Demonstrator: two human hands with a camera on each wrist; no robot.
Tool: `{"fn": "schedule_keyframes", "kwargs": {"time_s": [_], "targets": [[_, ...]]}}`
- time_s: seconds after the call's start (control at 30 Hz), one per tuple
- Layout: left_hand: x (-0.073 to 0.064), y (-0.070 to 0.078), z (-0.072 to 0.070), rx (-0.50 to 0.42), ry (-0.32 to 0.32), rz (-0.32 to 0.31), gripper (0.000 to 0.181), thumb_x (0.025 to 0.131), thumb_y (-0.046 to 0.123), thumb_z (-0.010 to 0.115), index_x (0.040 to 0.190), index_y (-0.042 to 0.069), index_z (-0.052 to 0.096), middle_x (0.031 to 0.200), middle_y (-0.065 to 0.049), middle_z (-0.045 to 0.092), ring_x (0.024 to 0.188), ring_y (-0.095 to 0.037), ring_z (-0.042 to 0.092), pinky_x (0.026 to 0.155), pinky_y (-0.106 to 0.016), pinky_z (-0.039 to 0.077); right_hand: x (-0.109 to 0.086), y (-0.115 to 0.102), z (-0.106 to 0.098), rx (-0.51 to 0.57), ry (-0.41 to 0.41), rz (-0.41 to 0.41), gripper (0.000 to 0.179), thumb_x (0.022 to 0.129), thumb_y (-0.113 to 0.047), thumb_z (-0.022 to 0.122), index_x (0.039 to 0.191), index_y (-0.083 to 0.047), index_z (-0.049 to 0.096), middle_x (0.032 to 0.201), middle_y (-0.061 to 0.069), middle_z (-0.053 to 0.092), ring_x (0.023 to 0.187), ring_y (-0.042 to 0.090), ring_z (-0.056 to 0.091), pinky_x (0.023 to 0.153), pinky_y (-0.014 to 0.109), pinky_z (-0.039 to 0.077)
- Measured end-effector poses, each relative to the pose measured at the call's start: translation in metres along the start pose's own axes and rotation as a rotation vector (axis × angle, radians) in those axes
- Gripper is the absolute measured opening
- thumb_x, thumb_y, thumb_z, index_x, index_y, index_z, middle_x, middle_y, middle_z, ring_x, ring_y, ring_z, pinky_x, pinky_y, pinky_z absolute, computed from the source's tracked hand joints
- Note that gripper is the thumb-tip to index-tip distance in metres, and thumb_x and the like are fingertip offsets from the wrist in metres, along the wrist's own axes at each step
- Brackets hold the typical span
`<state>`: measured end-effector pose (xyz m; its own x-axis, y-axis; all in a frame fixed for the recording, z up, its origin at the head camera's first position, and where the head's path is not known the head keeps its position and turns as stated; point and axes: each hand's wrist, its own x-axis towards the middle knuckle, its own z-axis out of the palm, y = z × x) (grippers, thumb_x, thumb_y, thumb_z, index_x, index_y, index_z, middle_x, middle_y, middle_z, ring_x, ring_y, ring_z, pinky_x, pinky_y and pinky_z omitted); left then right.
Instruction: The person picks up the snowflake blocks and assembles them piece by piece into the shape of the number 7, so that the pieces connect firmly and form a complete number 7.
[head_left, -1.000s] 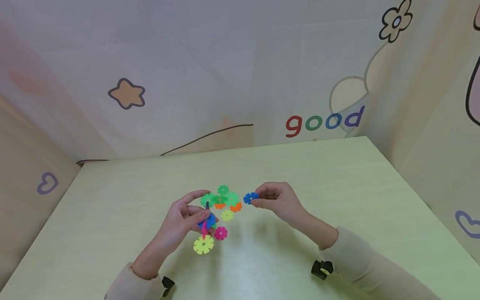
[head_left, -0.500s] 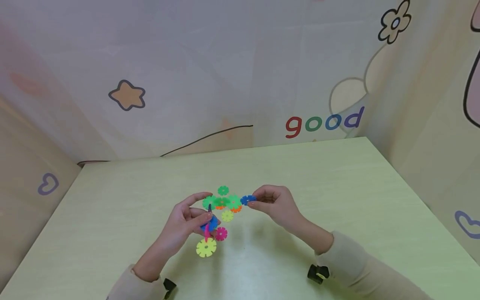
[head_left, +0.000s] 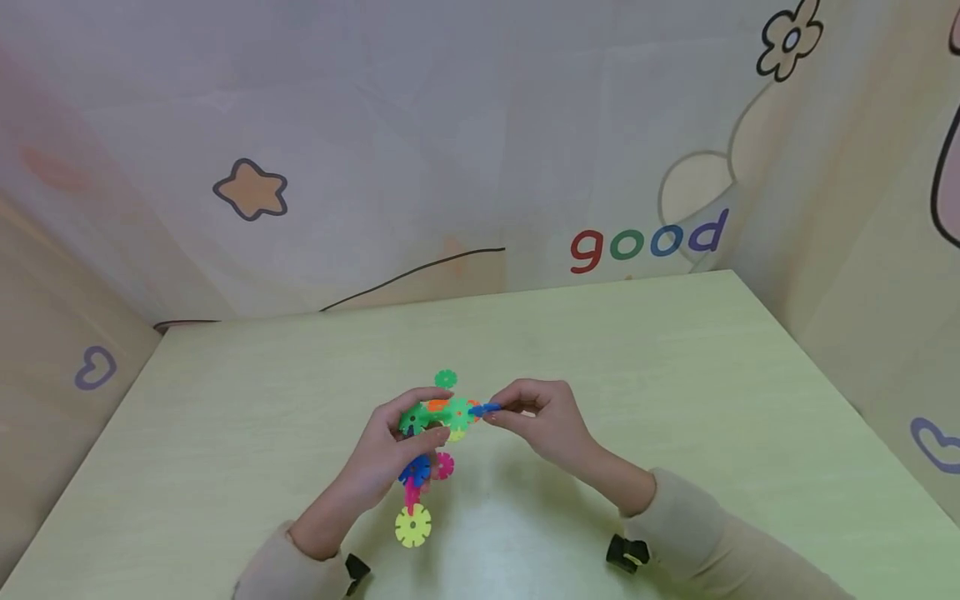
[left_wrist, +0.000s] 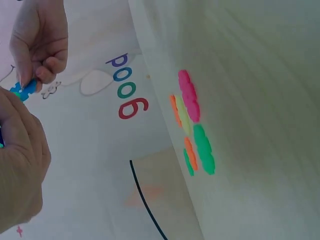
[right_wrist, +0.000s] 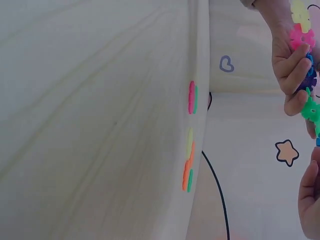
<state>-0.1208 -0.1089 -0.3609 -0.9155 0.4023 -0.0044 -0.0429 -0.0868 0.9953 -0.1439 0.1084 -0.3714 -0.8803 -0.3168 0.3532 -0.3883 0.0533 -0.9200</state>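
Note:
My left hand (head_left: pixel 367 467) holds a chain of joined plastic snowflake discs, fingers on its upper part. The chain runs from a green disc (head_left: pixel 461 412) down through dark purple, blue and pink discs to a yellow disc (head_left: pixel 413 527) hanging at the bottom. Between thumb and fingertips my right hand (head_left: pixel 553 423) pinches a blue snowflake disc (head_left: pixel 483 409), seen nearly edge-on, its notched edge right at the green disc. The right wrist view shows the green end (right_wrist: pixel 311 111) of the chain beside the left fingers, which cover part of it.
Loose discs lie on the pale table (head_left: pixel 637 350) behind and below the hands: a green disc (head_left: pixel 446 379), a pink disc (left_wrist: pixel 189 95), a yellow disc (left_wrist: pixel 183 115) and several others. A printed curtain (head_left: pixel 420 150) rises along the table's back edge.
My right hand has moved left and slightly down, bringing the blue disc to the chain's green end and turning it edge-on. The left hand has shifted right, its fingers now farther along the green discs.

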Motion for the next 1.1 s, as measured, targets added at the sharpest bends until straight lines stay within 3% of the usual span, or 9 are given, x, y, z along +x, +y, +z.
{"fn": "schedule_keyframes", "kwargs": {"time_s": [0.23, 0.8, 1.1], "targets": [[0.002, -0.003, 0.005, 0.045, 0.075, -0.004, 0.042, 0.080, 0.005, 0.068, 0.120, 0.000, 0.055, 0.065, -0.012, 0.057, 0.044, -0.016, 0.054, 0.043, -0.028, 0.050, -0.003, 0.002, 0.004, -0.037, 0.018, -0.083, 0.003, 0.076, 0.002, 0.070, 0.078, 0.002, 0.069, 0.075, 0.012, 0.067, 0.067, 0.013, 0.063, 0.061, 0.028, 0.053], [-0.001, -0.008, 0.013, 0.084, 0.088, 0.043, 0.041, 0.079, -0.002, 0.067, 0.118, -0.005, 0.055, 0.060, -0.007, 0.058, 0.043, -0.014, 0.054, 0.044, -0.031, 0.051, -0.011, 0.004, 0.010, -0.119, 0.062, -0.295, 0.009, 0.070, 0.010, 0.072, 0.072, 0.002, 0.068, 0.070, 0.010, 0.067, 0.063, 0.014, 0.063, 0.056, 0.028, 0.052], [-0.001, -0.005, 0.009, 0.097, 0.113, 0.028, 0.040, 0.078, 0.000, 0.068, 0.117, -0.003, 0.057, 0.067, -0.013, 0.060, 0.046, -0.015, 0.055, 0.047, -0.035, 0.053, -0.008, 0.001, 0.011, -0.115, 0.046, -0.274, 0.007, 0.072, 0.006, 0.072, 0.076, 0.001, 0.068, 0.072, 0.009, 0.067, 0.064, 0.014, 0.063, 0.057, 0.028, 0.052]]}}
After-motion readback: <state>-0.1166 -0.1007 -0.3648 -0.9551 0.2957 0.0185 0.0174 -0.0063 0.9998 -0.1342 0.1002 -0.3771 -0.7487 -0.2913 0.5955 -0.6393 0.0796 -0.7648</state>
